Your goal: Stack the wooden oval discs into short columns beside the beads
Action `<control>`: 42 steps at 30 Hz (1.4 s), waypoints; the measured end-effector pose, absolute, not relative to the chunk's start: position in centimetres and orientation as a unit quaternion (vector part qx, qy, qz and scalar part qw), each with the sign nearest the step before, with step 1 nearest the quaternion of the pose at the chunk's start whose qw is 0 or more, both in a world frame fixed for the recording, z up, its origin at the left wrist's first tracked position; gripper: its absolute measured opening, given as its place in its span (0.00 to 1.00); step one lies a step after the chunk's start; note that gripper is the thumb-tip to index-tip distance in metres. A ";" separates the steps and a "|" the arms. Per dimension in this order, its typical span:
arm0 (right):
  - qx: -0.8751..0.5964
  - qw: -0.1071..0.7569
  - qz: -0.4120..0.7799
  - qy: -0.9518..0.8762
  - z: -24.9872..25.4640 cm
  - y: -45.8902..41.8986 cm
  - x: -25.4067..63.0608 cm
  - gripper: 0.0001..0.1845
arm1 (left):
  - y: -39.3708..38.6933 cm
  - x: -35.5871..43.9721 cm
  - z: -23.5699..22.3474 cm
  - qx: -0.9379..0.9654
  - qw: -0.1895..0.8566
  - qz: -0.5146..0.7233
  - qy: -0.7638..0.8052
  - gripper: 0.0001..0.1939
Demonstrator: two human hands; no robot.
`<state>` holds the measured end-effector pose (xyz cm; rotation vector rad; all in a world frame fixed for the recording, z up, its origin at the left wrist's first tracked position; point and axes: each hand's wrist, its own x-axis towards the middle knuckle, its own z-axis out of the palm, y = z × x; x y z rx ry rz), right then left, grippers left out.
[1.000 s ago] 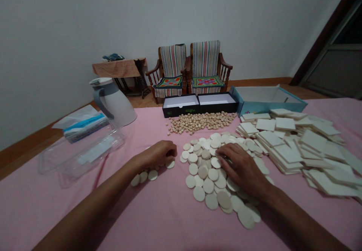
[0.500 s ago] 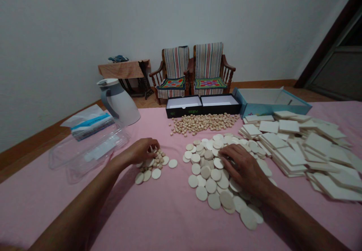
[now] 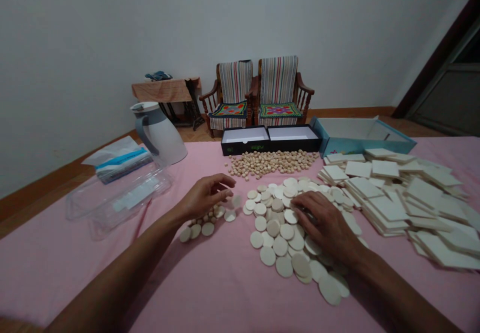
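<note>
My left hand (image 3: 204, 198) hovers palm-down above a small group of pale discs (image 3: 195, 231) and tiny round wooden pieces (image 3: 208, 214), with its fingers apart. One disc (image 3: 236, 201) stands tilted just past its fingertips, and I cannot tell if they touch it. My right hand (image 3: 324, 220) lies on a large heap of cream round discs (image 3: 279, 245), with its fingers spread over them. Whatever lies under that palm is hidden. Beyond the heap is a spread of tiny round wooden pieces (image 3: 272, 164). To the right lie stacks of cream square tiles (image 3: 390, 208).
All this lies on a pink cloth (image 3: 75, 278). Behind stand an open black box (image 3: 270, 139), an open blue box (image 3: 362, 130) and a white jug (image 3: 161, 135). A clear plastic container (image 3: 120, 198) lies left. Miniature striped chairs (image 3: 255, 93) stand on the floor beyond.
My left hand has lifted and moved right from the small group, showing more of its pieces. One disc now stands tilted by the fingertips. My right hand has barely moved.
</note>
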<state>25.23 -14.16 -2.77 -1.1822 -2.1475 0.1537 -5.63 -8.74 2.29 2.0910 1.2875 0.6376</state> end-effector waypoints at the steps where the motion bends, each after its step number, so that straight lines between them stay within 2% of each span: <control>1: -0.454 0.335 0.059 -0.823 -2.8 -14.2 25.2 0.08 | -8.9 -5.3 2.4 0.791 0.303 0.240 0.474 0.14; 5: -0.453 0.342 0.056 -0.821 -2.7 -14.2 25.2 0.09 | -9.2 -5.5 1.9 0.847 0.220 0.109 0.472 0.10; 9: -0.448 0.343 0.053 -0.824 -2.8 -14.2 25.3 0.08 | -9.5 -5.9 0.4 0.883 0.162 0.016 0.439 0.12; 15: -0.456 0.331 0.057 -0.824 -2.7 -14.2 25.2 0.08 | -10.2 -5.0 -0.6 0.885 0.119 0.028 0.450 0.11; 19: -0.454 0.328 0.060 -0.826 -2.7 -14.2 25.2 0.07 | -10.2 -5.1 0.7 0.861 0.194 0.128 0.452 0.15; 21: -0.455 0.327 0.060 -0.826 -2.6 -14.3 25.2 0.07 | -9.8 -5.7 1.4 0.853 0.203 0.172 0.449 0.14; 29: -0.457 0.328 0.061 -0.825 -2.5 -14.3 25.1 0.07 | -7.5 -8.7 0.3 0.830 0.079 0.009 0.552 0.10; 42: -0.462 0.319 0.059 -0.826 -2.8 -14.3 25.2 0.08 | -6.3 -5.8 -0.5 0.846 0.134 0.031 0.515 0.09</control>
